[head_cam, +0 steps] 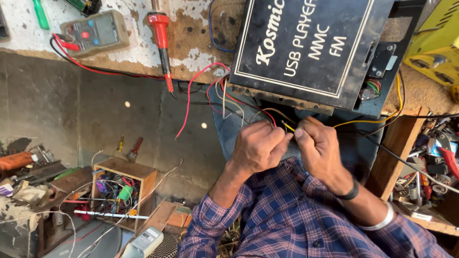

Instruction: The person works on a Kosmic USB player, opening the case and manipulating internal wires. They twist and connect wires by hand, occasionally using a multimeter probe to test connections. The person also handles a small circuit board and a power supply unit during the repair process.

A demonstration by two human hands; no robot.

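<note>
My left hand point(258, 145) and my right hand point(318, 148) meet just below a black audio player box point(306, 43) on the workbench. Both pinch thin wires between thumb and fingers; a yellow wire end point(288, 126) shows between the two hands. A bundle of red, white and black wires point(229, 98) runs from under the box down to my hands. A yellow wire point(382, 117) leads off to the right from my right hand.
A multimeter point(95, 31) with red leads and a red-handled tool point(161, 40) lie on the worn bench top. A wooden box of parts point(125, 191) sits on the floor at left. A yellow device point(437, 43) and a cluttered shelf point(430, 157) stand at right.
</note>
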